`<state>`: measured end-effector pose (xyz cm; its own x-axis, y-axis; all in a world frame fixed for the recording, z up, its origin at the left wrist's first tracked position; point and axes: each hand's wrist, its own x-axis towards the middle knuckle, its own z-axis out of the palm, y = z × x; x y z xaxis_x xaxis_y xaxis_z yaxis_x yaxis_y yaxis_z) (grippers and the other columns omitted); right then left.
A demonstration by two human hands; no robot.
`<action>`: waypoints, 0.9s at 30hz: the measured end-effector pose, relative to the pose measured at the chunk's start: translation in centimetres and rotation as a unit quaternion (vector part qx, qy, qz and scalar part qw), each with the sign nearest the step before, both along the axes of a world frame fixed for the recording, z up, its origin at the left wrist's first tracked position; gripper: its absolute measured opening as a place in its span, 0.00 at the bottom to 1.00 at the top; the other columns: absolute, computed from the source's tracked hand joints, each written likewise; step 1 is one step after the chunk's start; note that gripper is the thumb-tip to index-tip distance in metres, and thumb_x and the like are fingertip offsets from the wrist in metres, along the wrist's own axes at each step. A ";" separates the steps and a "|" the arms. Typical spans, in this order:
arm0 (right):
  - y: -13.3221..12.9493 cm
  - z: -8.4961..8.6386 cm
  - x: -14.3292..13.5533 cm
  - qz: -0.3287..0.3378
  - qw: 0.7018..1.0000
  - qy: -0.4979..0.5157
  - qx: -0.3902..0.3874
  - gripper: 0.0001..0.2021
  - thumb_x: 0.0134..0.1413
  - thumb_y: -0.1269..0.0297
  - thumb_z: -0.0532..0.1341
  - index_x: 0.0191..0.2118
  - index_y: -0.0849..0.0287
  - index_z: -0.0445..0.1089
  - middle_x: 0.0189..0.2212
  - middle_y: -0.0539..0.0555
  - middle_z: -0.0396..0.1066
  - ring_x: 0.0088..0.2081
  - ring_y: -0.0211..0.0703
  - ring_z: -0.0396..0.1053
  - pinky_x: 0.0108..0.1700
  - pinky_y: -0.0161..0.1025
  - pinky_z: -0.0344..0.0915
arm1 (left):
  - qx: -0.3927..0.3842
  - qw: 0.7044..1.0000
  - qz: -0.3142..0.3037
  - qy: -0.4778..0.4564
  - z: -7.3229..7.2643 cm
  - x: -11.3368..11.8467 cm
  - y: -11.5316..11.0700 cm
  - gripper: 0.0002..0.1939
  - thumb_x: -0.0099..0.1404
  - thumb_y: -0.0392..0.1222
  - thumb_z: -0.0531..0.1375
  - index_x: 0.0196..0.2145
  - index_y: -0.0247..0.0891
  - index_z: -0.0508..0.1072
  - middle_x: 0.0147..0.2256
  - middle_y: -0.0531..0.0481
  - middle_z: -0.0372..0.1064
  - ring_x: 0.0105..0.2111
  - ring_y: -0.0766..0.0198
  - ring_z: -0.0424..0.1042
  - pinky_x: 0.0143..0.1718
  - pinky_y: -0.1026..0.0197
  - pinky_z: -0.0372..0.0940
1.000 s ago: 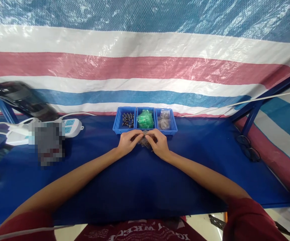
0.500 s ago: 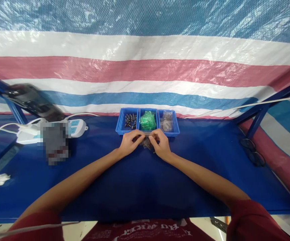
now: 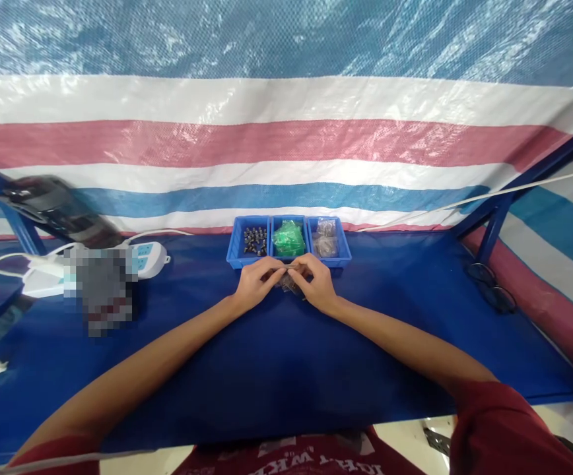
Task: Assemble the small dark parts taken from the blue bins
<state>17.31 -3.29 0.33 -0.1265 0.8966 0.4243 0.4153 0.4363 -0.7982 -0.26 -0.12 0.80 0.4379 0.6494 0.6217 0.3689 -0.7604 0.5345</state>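
A worker's two bare hands met at a blue table [image 3: 267, 389], just in front of a row of three blue bins [image 3: 244, 262]. The left hand [image 3: 257, 282] and the right hand [image 3: 319, 284] each pinched, thumb against bent fingers, the upper edge of a small clear bag [image 3: 286, 284], which hung between them with something dark showing through. Whether the bag was closed along that edge could not be told, and its contents were too small to make out.

The work on this one bag looked to be midway: it was in hand and gripped at both ends, but not yet set down. Supplies remained in every bin: small metal parts [image 3: 255, 240] on the left, green packets [image 3: 289, 239] in the middle and a stack of clear packets [image 3: 326, 239] on the right. Whether any of that stack was finished work could not be judged from here.
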 end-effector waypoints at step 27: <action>0.2 -0.8 0.2 0.061 0.990 0.123 -0.026 0.08 0.58 0.58 0.56 0.34 0.57 0.59 0.20 0.45 0.59 0.21 0.34 0.59 0.25 0.33 0.57 | 0.046 0.998 -0.012 0.035 -0.3 0.3 0.0 0.07 0.67 0.37 0.54 0.39 0.35 0.70 0.33 0.48 0.72 0.32 0.67 0.71 0.34 0.66 0.64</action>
